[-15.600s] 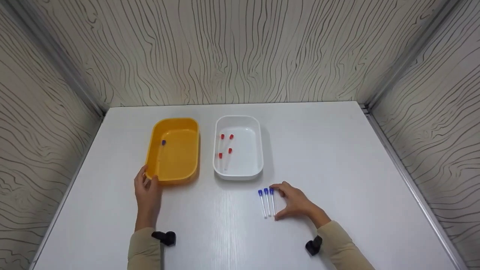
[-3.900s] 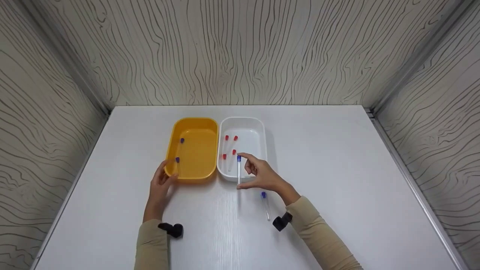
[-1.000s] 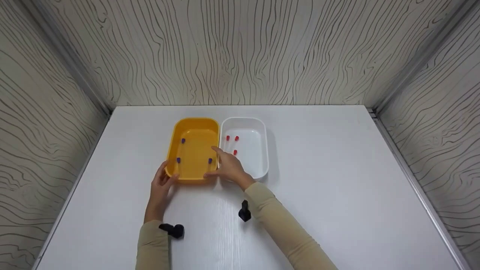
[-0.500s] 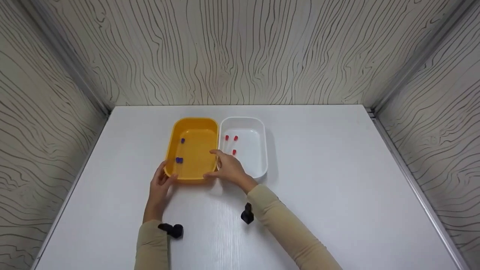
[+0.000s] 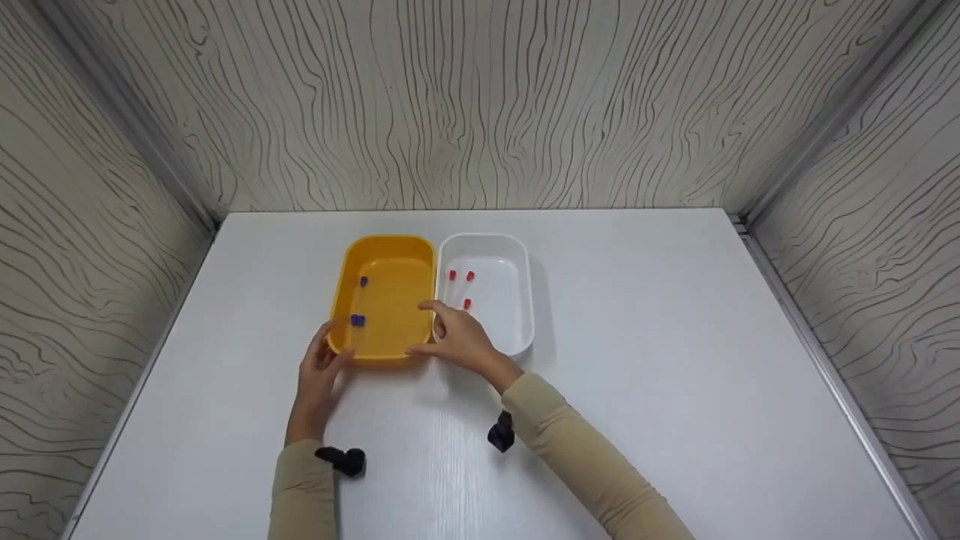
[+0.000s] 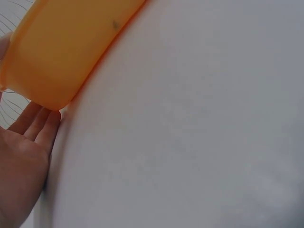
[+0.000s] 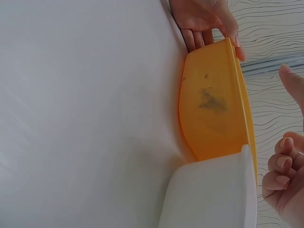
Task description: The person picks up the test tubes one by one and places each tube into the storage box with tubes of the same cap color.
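My left hand (image 5: 319,379) grips the near left corner of the yellow tray (image 5: 394,300), thumb at the rim and fingers outside the wall. Over that tray's near right corner is my right hand (image 5: 461,341), thumb and index finger spread apart with nothing between them, the other fingers curled in the right wrist view. Inside lie three clear tubes with blue caps: one tube (image 5: 364,282) farther back, and a pair of tubes (image 5: 358,321) side by side at the front left. Red-capped tubes (image 5: 470,277) lie in the white tray (image 5: 514,300); three caps show, and my right hand covers its near left part.
The two trays stand side by side on a white table (image 5: 637,322). Wood-patterned panels (image 5: 450,105) rise behind and at both sides. My right sleeve (image 5: 592,457) hides a strip of the table's front.
My right hand has let go of a blue-capped tube in the yellow tray, and it rolled left against another. A blue-capped tube seen earlier on the table is out of sight near my right sleeve.
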`<state>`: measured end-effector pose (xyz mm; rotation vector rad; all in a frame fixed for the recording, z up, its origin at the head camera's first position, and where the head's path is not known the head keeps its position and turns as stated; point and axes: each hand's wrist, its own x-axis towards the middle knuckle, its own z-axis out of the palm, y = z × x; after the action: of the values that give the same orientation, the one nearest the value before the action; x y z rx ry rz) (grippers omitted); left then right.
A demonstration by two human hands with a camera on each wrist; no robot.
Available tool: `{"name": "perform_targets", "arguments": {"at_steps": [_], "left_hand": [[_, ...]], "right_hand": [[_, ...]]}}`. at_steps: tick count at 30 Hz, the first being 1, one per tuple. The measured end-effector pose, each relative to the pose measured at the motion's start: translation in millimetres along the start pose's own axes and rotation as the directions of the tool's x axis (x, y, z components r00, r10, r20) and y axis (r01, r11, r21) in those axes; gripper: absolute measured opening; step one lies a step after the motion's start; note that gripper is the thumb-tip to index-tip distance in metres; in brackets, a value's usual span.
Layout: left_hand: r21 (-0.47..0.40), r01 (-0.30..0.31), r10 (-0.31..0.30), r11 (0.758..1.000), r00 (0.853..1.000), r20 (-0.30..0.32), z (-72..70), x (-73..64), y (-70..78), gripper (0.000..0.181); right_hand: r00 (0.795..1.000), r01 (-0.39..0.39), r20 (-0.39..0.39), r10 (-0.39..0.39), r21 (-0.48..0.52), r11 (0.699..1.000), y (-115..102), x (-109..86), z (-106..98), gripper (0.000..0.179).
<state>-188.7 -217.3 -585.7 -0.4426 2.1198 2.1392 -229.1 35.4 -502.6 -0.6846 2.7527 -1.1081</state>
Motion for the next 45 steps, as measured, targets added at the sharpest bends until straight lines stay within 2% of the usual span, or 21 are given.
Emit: {"name": "perform_targets", "arguments": {"at_steps": [14, 24, 31, 39, 45], "left_hand": [[-0.022, 0.001, -0.001, 1.000, 1.000, 0.008, -0.5, -0.1, -0.4, 0.067], [-0.006, 0.006, -0.006, 1.000, 1.000, 0.006, 0.5, -0.5, 0.9, 0.068], [0.007, -0.026, 0.026, 1.000, 1.000, -0.012, 1.5, 0.2, 0.8, 0.065], [0.020, -0.012, 0.012, 1.000, 1.000, -0.015, 1.2, 0.7, 0.3, 0.066], [0.006, -0.009, 0.009, 1.000, 1.000, -0.012, 0.3, 2.5, -1.3, 0.066]], "right_hand": [[0.999, 0.032, -0.019, -0.031, 0.048, 0.998, 0.4, -11.7, -9.0, 0.067], [0.994, 0.094, -0.057, -0.089, 0.101, 0.990, 14.7, -25.5, -14.9, 0.059], [0.989, 0.132, -0.079, -0.122, 0.142, 0.981, 23.2, -38.0, -20.0, 0.053], [0.986, 0.149, -0.104, -0.133, 0.172, 0.974, 35.0, -54.4, -20.7, 0.043], [0.989, 0.139, -0.085, -0.123, 0.219, 0.966, 43.4, -67.3, -21.6, 0.042]]}}
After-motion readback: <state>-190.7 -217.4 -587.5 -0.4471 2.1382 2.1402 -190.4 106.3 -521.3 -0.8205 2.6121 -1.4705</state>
